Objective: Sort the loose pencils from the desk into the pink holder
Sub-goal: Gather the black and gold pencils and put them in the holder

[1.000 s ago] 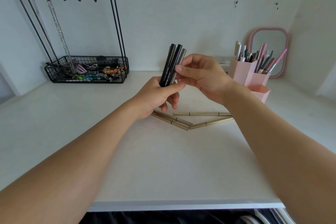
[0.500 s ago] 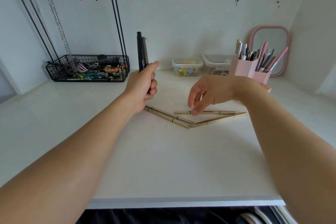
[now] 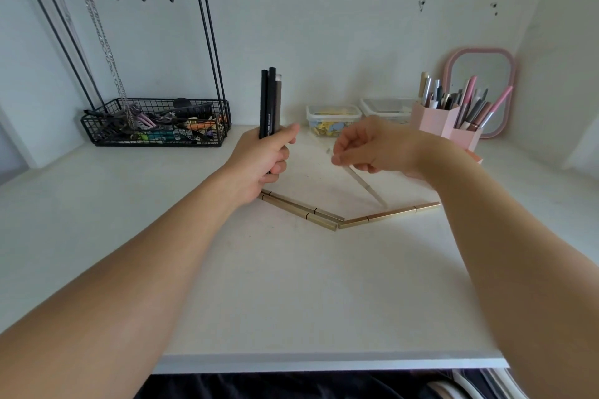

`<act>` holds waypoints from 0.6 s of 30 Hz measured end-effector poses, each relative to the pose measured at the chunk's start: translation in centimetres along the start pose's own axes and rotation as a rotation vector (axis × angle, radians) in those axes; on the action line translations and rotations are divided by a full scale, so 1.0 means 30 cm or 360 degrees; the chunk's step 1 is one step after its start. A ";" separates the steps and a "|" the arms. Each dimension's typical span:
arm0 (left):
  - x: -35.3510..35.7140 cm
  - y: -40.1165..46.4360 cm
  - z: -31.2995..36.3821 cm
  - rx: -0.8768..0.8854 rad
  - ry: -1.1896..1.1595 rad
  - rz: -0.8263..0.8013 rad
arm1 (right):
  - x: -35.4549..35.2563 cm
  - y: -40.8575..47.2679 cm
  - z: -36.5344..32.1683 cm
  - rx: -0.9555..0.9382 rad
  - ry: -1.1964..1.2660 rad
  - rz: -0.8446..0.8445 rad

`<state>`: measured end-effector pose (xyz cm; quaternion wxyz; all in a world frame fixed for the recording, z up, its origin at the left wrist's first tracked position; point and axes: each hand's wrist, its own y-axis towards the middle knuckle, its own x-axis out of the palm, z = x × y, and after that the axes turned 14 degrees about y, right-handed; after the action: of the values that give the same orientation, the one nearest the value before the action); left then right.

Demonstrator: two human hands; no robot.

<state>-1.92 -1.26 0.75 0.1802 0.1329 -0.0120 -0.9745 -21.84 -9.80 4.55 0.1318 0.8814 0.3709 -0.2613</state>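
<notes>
Rack (image 3: pixel 155 121) sits back left on the tabletop (image 3: pixel 291 285), holder (image 3: pixel 445 125) back right with a mirror (image 3: pixel 479 91) right behind it. Two tubs (image 3: pixel 334 118) side by side between those, along the wall. Three pencils (image 3: pixel 327 215) lie mid-tabletop (two touching, the third meeting their near ends in a V). Left hand (image 3: pixel 262 162) holds a bunch (image 3: pixel 270 100) upright above the V's left end; right hand (image 3: pixel 372 147) holds one pencil (image 3: pixel 366 186) slanting down over the middle.

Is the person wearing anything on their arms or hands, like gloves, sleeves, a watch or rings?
No. The left hand and the right hand are bare, and both forearms are uncovered up to the frame's edge. No gloves, sleeves, watch, bracelet or rings show.
</notes>
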 end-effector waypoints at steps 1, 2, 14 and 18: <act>0.004 -0.004 0.002 0.0027 0.0024 -0.0044 | 0.002 0.004 0.000 -0.0059 0.0184 0.0080; 0.009 -0.009 0.005 0.0056 0.0043 -0.0088 | 0.006 0.008 -0.005 -0.0131 0.0357 0.0142; 0.049 -0.031 -0.001 0.0255 0.0284 -0.0321 | 0.064 0.013 -0.040 -0.0382 0.1268 0.0154; 0.050 -0.039 0.004 0.0311 0.0383 -0.0319 | 0.078 0.020 -0.038 -0.0462 0.1257 0.0204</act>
<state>-3.71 -0.71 0.40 0.0684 0.2658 -0.0716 -0.9589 -19.61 -8.36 4.20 0.1182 0.9073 0.3704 0.1602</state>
